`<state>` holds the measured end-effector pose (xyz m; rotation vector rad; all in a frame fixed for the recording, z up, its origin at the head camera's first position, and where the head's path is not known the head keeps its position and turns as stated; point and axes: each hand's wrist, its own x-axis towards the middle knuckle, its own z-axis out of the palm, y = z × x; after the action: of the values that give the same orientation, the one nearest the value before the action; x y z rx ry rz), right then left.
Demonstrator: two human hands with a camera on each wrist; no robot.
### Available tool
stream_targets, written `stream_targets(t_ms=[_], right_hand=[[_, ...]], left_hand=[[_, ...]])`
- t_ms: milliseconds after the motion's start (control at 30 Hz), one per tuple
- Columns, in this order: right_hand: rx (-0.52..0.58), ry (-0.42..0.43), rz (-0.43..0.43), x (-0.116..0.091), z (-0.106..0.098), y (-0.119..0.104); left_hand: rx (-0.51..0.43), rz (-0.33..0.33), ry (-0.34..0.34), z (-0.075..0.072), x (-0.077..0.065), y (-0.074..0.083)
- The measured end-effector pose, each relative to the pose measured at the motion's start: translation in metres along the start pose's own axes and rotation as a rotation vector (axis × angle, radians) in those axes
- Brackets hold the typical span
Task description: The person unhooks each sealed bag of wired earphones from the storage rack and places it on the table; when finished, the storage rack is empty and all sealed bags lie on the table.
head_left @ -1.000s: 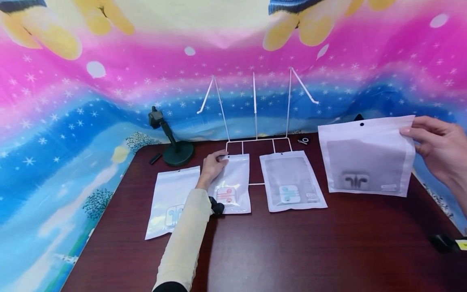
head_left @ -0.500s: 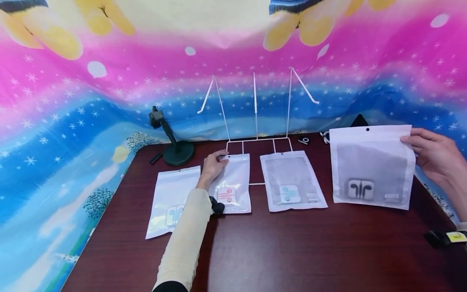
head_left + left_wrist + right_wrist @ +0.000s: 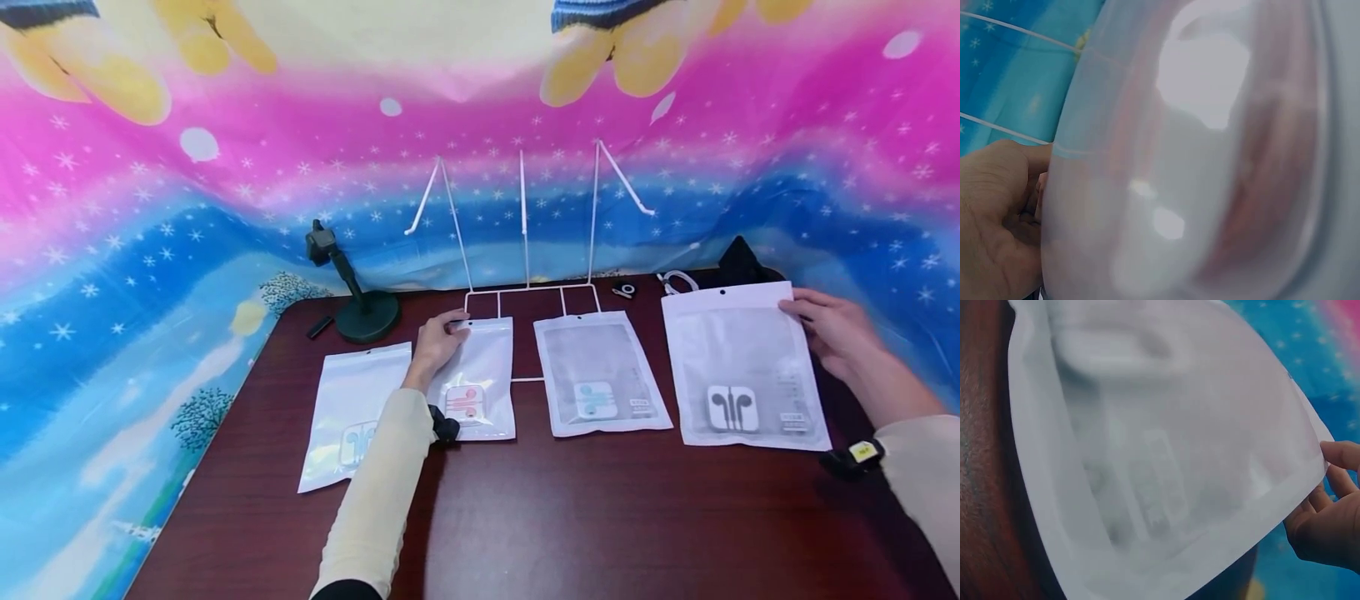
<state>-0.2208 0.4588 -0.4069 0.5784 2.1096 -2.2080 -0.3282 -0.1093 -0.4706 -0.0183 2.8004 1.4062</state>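
My right hand (image 3: 840, 333) pinches the upper right corner of a white zip bag (image 3: 738, 342) with dark earphones in a case showing through it. In the right wrist view, that hand (image 3: 1335, 512) holds the bag's corner between thumb and fingers. My left hand (image 3: 437, 343) grips the upper left edge of a white zip bag (image 3: 487, 354) with pink earphones. Part of the left hand (image 3: 997, 212) shows in the left wrist view, its fingertips hidden by the bag. Between the hands lies a zip bag (image 3: 592, 350) with mint-green earphones.
Partly under my left forearm lies another zip bag (image 3: 352, 383) with blue earphones. A white wire rack (image 3: 527, 287) with three prongs stands behind. Further left is a dark stand (image 3: 366, 317) on a round base. A white cable (image 3: 678, 281) and a black object (image 3: 738, 258) are at the back right.
My right hand has brought the dark-earphone bag down and to the left, its lower edge now close to or on the table. The left hand stays where it was.
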Motion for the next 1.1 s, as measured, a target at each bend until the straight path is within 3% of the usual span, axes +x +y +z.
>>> stream_targets(t_ms=[200, 267, 433, 633, 867, 967, 1100], right_hand=[[-0.099, 0.086, 0.038, 0.013, 0.005, 0.018], [-0.114, 0.087, 0.051, 0.016, 0.007, 0.022], [-0.271, 0.058, 0.062, 0.020, 0.007, 0.031], [-0.372, 0.011, -0.009, 0.022, 0.002, 0.038], [-0.508, 0.023, -0.077, 0.021, -0.002, 0.036], [-0.507, 0.022, -0.119, 0.019, -0.004, 0.036], [-0.462, -0.001, -0.164, 0.014, -0.006, 0.032]], left_hand=[[-0.001, -0.005, -0.011, -0.001, 0.000, 0.000], [0.011, -0.007, -0.010, -0.001, 0.000, 0.000], [0.064, -0.005, -0.030, 0.002, 0.004, 0.003], [0.128, 0.016, -0.083, 0.004, 0.006, 0.012], [0.259, 0.049, -0.163, -0.004, 0.000, 0.026], [0.306, 0.062, -0.167, -0.009, -0.004, 0.029], [0.303, 0.106, -0.147, -0.020, -0.010, 0.029]])
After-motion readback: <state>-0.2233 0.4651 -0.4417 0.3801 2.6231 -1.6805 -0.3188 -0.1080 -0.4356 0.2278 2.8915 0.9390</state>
